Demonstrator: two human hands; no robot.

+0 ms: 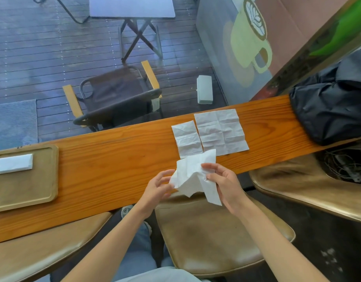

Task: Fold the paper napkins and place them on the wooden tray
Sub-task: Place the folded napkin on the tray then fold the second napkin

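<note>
While we hold a crumpled napkin (196, 176) pinched between left hand (158, 188) and right hand (226, 184), two napkins (220, 132) lie flat just beyond our grip. Far left, the wooden tray (47, 188) holds one folded napkin (14, 163). Next, we judge, comes smoothing and folding.

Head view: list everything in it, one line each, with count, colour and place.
Crumpled napkin: one, white, held between both hands above the counter's near edge.
Flat napkins: two, white, unfolded on the counter, side by side.
Folded napkin: one, white, on the tray.
Wooden tray: one, light brown, counter's left end.
Bag: one, black, counter's right end.
Seats: three, tan, below the counter.
Left hand: gripping the napkin's left side.
Right hand: gripping its right side.
</note>
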